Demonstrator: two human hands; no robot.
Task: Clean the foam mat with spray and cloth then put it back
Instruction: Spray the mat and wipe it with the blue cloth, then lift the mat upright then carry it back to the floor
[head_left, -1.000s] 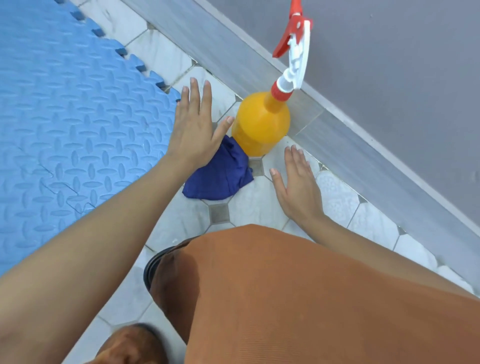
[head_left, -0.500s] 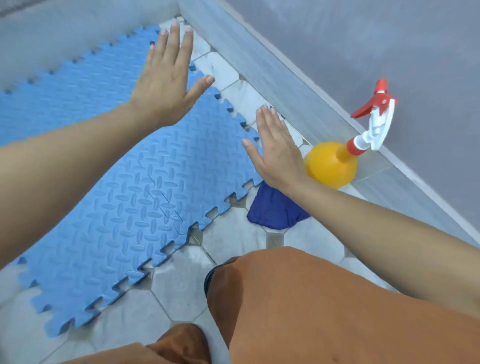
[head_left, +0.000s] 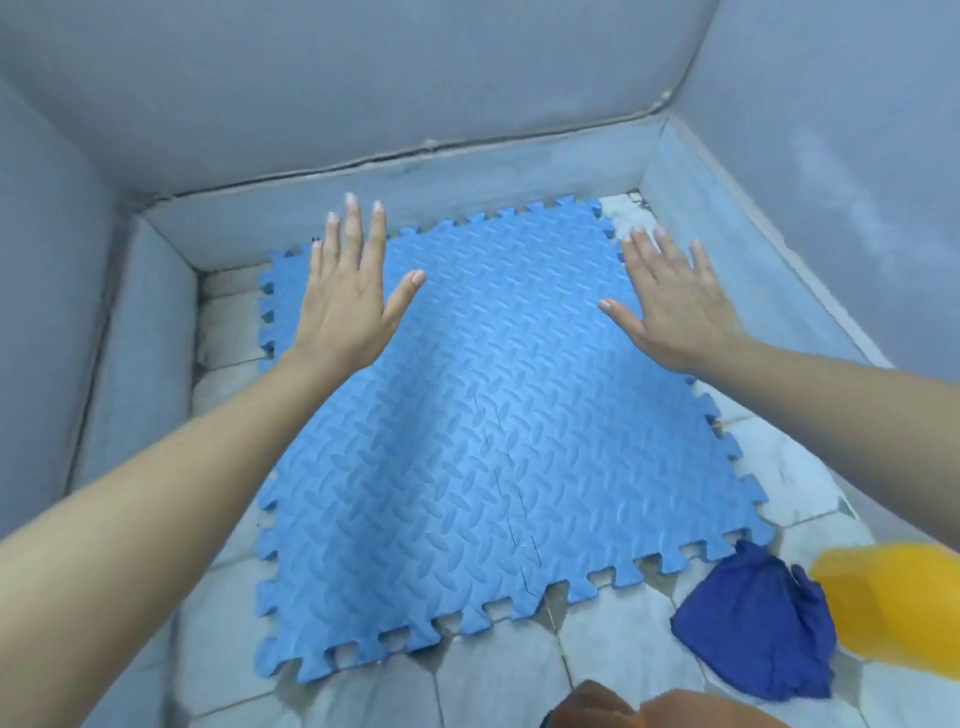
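Two hands were stretched out over the foam mat (head_left: 483, 415) in the head view, the only view there was. The left hand (head_left: 348, 296) hovered toward ten o'clock and the right hand (head_left: 675, 306) toward one o'clock, fingers straight and spread, grasping nothing; whether the palms touched the foam could not be told. The mat lay flat on the tiled floor (head_left: 498, 670) in the corner between the grey walls, its toothed edges showing all round. The dark blue cloth (head_left: 753, 623) sat crumpled at four o'clock, just off the mat's near corner, beside the blurred yellow spray bottle (head_left: 893, 603). The step looked like taking hold of the mat — best gripped at both far corners evenly, since thin foam would likely flop and buckle if lifted one-sided.
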